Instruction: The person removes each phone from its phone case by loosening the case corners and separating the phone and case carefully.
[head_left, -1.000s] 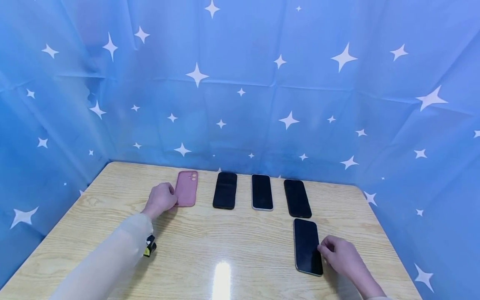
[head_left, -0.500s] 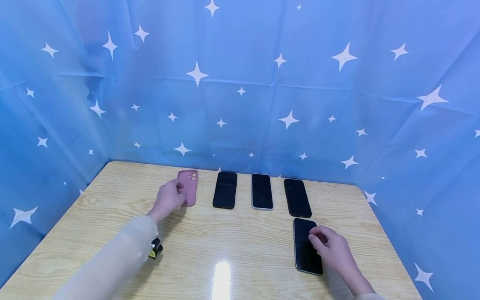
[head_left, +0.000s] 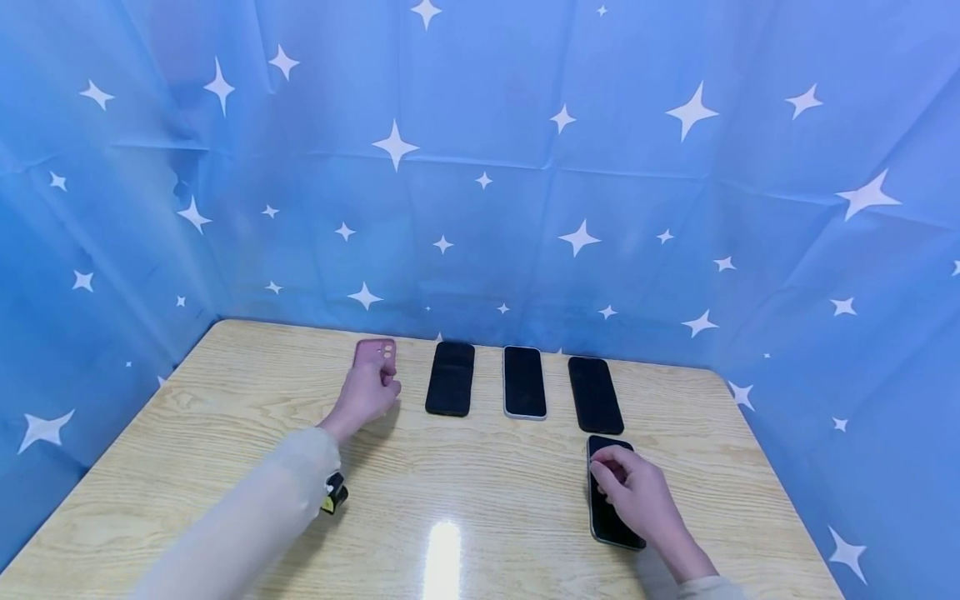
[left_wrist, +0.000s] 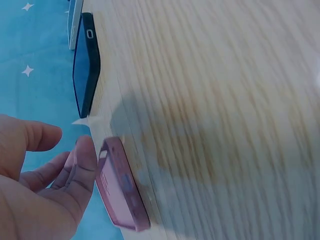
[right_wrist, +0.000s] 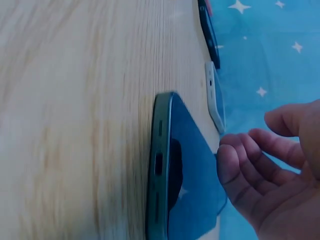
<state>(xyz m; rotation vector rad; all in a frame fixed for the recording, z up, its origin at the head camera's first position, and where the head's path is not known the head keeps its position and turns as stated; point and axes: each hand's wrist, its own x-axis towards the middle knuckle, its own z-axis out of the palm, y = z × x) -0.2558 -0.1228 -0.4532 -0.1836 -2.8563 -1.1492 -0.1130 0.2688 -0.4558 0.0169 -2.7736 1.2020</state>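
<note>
My left hand [head_left: 365, 392] hovers over an empty pink phone case [head_left: 372, 348] at the table's back left and hides its lower part. In the left wrist view the thumb stands apart from the loosely bent fingers, with nothing between them. Over at the right, my right hand [head_left: 636, 493] is above a black-screened phone [head_left: 613, 527], which lies flat and is partly covered by the hand. The right wrist view shows that phone's greenish edge with its charging port [right_wrist: 158, 164], and the relaxed fingers a little above the screen, holding nothing.
Along the back of the wooden table [head_left: 480, 492] lie a black phone [head_left: 451, 379], a phone with a pale frame [head_left: 524, 383] and another black phone [head_left: 596, 396]. A blue star-patterned curtain [head_left: 480, 108] stands behind the table and at both sides.
My left hand has moved right, from the pink case's left edge to over it. My right hand has shifted left, from the phone's right edge to above its screen. Case and phones have stayed put.
</note>
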